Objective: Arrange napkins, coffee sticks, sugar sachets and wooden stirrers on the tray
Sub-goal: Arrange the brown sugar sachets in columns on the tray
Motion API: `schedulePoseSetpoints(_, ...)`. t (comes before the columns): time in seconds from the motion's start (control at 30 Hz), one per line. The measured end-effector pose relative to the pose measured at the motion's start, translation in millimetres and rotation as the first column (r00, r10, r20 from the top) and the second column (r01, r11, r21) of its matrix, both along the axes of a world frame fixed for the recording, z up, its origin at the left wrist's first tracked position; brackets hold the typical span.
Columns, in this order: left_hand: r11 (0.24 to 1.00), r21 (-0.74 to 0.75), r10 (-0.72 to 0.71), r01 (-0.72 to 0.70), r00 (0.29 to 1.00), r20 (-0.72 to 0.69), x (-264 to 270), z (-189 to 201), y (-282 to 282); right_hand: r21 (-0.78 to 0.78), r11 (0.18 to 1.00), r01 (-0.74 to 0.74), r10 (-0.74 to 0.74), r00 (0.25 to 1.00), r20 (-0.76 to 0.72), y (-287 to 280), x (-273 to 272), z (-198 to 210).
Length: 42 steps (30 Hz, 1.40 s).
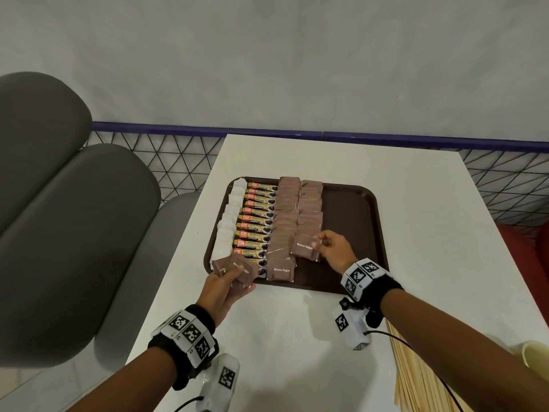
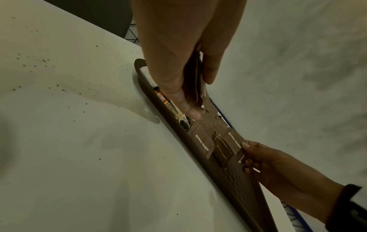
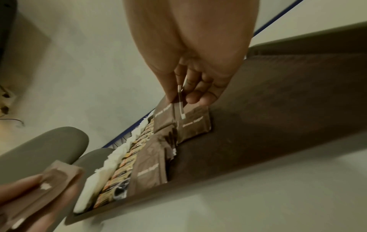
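A brown tray lies on the white table. It holds a column of white napkins, a column of coffee sticks and two columns of brown sugar sachets. My right hand pinches one brown sugar sachet at the near end of the right sachet column, just above the tray. The right wrist view shows thumb and fingers closed on that sachet's edge. My left hand grips a small bunch of sachets over the tray's near left corner.
A pile of wooden stirrers lies at the table's near right edge, beside a pale cup. Grey padded seats stand to the left. A blue wire-mesh barrier runs behind the table. The tray's right third is bare.
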<state>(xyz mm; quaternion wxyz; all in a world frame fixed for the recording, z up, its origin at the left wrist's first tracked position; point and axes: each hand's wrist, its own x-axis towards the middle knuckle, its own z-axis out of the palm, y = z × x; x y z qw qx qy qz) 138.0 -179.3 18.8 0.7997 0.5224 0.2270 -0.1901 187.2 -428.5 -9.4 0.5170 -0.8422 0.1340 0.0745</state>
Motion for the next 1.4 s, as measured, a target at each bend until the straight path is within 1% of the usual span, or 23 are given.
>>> schedulePoseSetpoints(0.13, 0.999, 0.036, -0.001, 0.001, 1.0, -0.002, 3.7, -6.0, 0.3, -0.096, 0.995, -0.001, -0.006, 0.998, -0.069, -9.0, 1.7, -7.9)
schedulePoseSetpoints(0.23, 1.0, 0.019, 0.004, -0.003, 1.0, -0.016, 7.7, -6.6, -0.1, -0.156, 0.987, -0.038, 0.022, 0.995, -0.102, -8.1, 1.5, -14.2)
schedulePoseSetpoints(0.43, 0.998, -0.06, 0.01, -0.011, 1.0, -0.028, 14.2, -4.2, 0.6, -0.242, 0.97, 0.017, -0.042, 0.994, -0.097, -0.6, 3.8, -19.5)
schedulePoseSetpoints(0.6, 0.999, -0.052, 0.004, -0.005, 1.0, -0.016, 15.1, -4.0, 2.1, -0.291, 0.954, 0.066, -0.103, 0.988, -0.115, -0.9, 5.7, -27.3)
schedulePoseSetpoints(0.73, 0.999, -0.034, -0.022, 0.023, 1.0, 0.015, 13.8, -3.5, 2.9, -0.313, 0.946, 0.085, -0.115, 0.99, -0.079, 0.6, 3.4, -22.9)
schedulePoseSetpoints(0.9, 0.999, -0.029, -0.039, 0.041, 0.998, 0.053, 10.5, -0.1, 2.2, -0.244, 0.963, 0.111, -0.099, 0.993, 0.063, 8.0, -0.5, -10.9)
schedulePoseSetpoints(1.0, 0.998, -0.046, -0.036, 0.04, 0.997, 0.074, 8.0, 1.7, 1.0, -0.094, 0.993, 0.074, -0.062, 0.99, 0.123, 23.0, -1.6, -1.4)
schedulePoseSetpoints(1.07, 0.997, -0.065, -0.029, 0.036, 0.995, 0.098, 5.7, 4.1, -0.6, 0.051, 0.999, -0.017, 0.01, 0.992, 0.124, 35.9, -4.9, 6.8)
schedulePoseSetpoints(1.13, 0.997, -0.068, -0.036, 0.044, 0.992, 0.119, 2.9, 6.8, -1.8, 0.158, 0.976, -0.152, 0.135, 0.985, 0.111, 49.2, -10.5, 15.0)
schedulePoseSetpoints(1.23, 0.997, -0.033, -0.065, 0.07, 0.989, 0.135, -0.3, 7.7, -1.6, 0.228, 0.923, -0.311, 0.305, 0.95, 0.06, 67.1, -19.2, 19.0)
schedulePoseSetpoints(1.3, 0.995, -0.012, -0.094, 0.096, 0.987, 0.129, -1.4, 5.6, -0.2, 0.262, 0.897, -0.356, 0.348, 0.934, 0.076, 76.0, -22.3, 16.1)
schedulePoseSetpoints(1.4, 0.996, -0.037, -0.083, 0.086, 0.992, 0.092, -2.5, 4.1, 0.3, 0.297, 0.897, -0.328, 0.309, 0.945, 0.11, 81.7, -22.6, 15.0)
